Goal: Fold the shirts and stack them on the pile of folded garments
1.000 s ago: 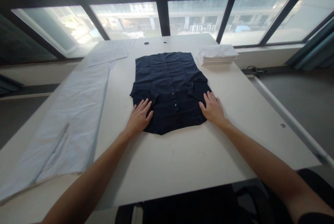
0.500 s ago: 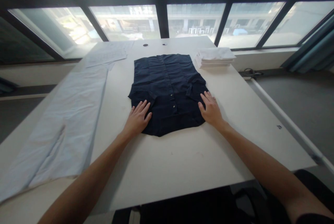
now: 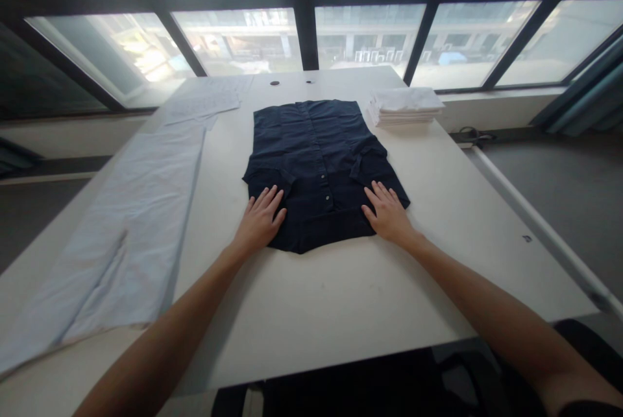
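Observation:
A dark navy buttoned shirt [image 3: 311, 144] lies folded inward and fairly flat in front of me, with two pale buttons showing near its lower middle. My left hand [image 3: 260, 219] rests on its lower left corner, fingers stretched and slightly spread. On the lower right part lies my right hand [image 3: 387, 213], flat, with its fingers apart. A bit of the cloth reaches out past the right hand on its outer side. Neither hand grips the fabric.
The shirt lies on a white table [image 3: 302, 313]. Along the left side is a long pale folded cloth [image 3: 131, 216], with printed paper sheets [image 3: 204, 99] beyond it. At the back right sits a stack of folded white cloths [image 3: 406, 106]. Windows stand behind the table.
My right hand has slid inward and slightly toward me over the shirt, uncovering its lower right corner. My left hand stays at the lower left. The view has shifted slightly.

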{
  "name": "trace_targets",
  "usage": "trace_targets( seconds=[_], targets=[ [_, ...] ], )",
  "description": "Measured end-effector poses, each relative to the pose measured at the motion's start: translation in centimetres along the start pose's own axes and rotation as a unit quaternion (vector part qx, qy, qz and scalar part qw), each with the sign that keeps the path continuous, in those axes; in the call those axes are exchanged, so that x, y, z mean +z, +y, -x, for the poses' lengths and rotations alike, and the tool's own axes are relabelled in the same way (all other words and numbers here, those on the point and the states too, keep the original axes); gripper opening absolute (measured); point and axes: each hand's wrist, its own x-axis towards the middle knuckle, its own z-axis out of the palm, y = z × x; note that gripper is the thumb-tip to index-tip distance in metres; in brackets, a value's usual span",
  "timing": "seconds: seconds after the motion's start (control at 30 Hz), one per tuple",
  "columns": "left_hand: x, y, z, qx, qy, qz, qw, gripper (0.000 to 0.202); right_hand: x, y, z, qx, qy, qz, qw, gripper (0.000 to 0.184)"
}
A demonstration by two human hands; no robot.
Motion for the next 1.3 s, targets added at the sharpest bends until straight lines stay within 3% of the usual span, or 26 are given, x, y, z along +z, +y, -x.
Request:
trace_targets(
  seconds=[0.4, 0.53, 0.63, 0.77, 0.9, 0.97, 1.07, 1.3],
  targets=[
    [0.3, 2.6, 2.2, 0.009, -0.003, -0.001, 1.000, 0.063, -1.5, 0.7, 0.0, 0.026, 0.019, -0.015, 0.999, 0.049],
    [0.3, 2.3, 2.4, 0.005, -0.011, 0.023, 1.000, 0.063, -1.4, 0.8, -0.1, 0.029, 0.033, -0.029, 0.999, 0.047],
    [-0.2, 1.4, 2.0, 0.011, 0.000, 0.047, 0.999, 0.060, -1.9, 0.5, 0.2, 0.016, 0.078, -0.069, 0.994, 0.046],
    [-1.2, -0.7, 0.7, 0.005, 0.053, 0.094, 0.994, 0.054, -3.4, -1.2, 1.7, -0.109, 0.119, -0.149, 0.976, 0.036],
    [-1.5, -2.9, -0.5, 0.012, 0.073, 0.135, 0.988, 0.046, -3.9, -3.7, 3.5, -0.284, 0.039, -0.169, 0.943, 0.035],
    [-1.5, -3.5, -0.8, 0.022, 0.076, 0.127, 0.989, 0.042, -3.8, -4.8, 4.1, -0.310, 0.003, -0.129, 0.942, 0.031],
    [-1.5, -3.8, -0.9, 0.033, 0.079, 0.098, 0.992, 0.041, -3.9, -5.9, 4.2, -0.281, -0.018, -0.049, 0.958, 0.025],
    [-2.5, -2.1, -0.4, 0.036, 0.074, 0.034, 0.996, 0.040, -5.7, -6.4, 4.6, -0.208, -0.018, 0.045, 0.977, 0.038]
  ],
)
